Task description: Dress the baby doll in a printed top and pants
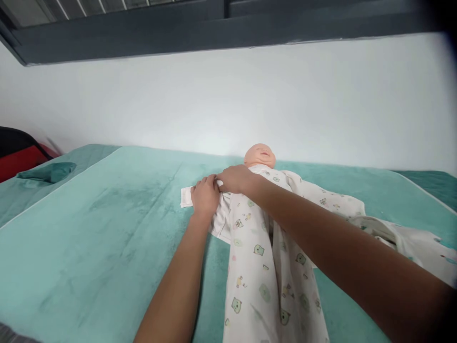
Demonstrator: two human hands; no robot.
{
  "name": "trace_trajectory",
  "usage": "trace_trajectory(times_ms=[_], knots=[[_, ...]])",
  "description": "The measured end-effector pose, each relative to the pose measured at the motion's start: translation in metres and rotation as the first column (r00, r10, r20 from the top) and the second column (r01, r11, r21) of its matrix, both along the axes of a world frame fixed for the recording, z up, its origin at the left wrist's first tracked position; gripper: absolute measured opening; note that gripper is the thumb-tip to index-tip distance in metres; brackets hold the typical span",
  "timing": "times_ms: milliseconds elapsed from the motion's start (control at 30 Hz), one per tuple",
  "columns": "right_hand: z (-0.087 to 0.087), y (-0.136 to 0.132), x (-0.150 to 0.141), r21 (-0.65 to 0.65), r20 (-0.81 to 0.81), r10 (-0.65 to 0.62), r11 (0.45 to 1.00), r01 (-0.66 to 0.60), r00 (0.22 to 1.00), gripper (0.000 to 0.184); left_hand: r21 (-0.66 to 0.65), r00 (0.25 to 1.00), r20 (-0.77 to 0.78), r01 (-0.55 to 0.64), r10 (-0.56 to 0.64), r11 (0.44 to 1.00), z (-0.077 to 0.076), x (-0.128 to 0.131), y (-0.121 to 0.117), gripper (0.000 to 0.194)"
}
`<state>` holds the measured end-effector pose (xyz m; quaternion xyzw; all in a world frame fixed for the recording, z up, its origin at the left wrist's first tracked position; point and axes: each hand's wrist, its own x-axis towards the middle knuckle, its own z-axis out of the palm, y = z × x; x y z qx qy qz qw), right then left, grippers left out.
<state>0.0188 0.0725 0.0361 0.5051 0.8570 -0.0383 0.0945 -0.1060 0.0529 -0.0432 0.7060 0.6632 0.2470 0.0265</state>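
Observation:
A baby doll [262, 155] lies on its back on the green bedspread, its head near the wall. White baby clothes [250, 247] printed with small green animals cover its body, the trouser legs stretching toward me. At the sleeve [186, 196] on the left side, my left hand [206, 195] is closed over the cloth near the cuff. My right hand [236, 179] reaches across the doll's chest and grips the same sleeve beside my left fingers. The doll's arm and my fingertips are hidden. The other sleeve [332, 200] lies spread out to the right.
More white printed cloth [410, 238] lies crumpled at the right, partly behind my right forearm. The bedspread [107, 228] reaches the white wall [214, 105] under a dark window frame [160, 33]. A red and black object [17, 155] sits at the far left.

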Motion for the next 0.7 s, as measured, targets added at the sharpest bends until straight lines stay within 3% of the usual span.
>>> trace_trajectory(times_ms=[200, 467, 600, 700], knots=[[0.023, -0.011, 0.017, 0.078, 0.044, 0.022, 0.997, -0.025, 0.999, 0.028, 0.05, 0.995, 0.104, -0.014, 0.009, 0.999, -0.002, -0.005, -0.004, 0.041], [0.053, -0.028, 0.043, 0.172, 0.065, -0.154, 0.975, 0.141, 0.986, 0.022, -0.111, 0.975, 0.212, -0.048, 0.071, 0.993, -0.005, -0.017, 0.001, 0.037], [0.048, -0.027, 0.045, 0.199, 0.051, -0.105, 0.976, 0.093, 0.993, 0.025, -0.076, 0.982, 0.175, -0.054, 0.066, 0.996, -0.004, -0.017, 0.0, 0.042], [0.031, -0.021, 0.033, 0.191, 0.017, -0.027, 0.981, 0.023, 0.999, 0.028, 0.041, 1.0, 0.016, -0.017, 0.016, 0.999, 0.001, -0.013, -0.003, 0.054]])
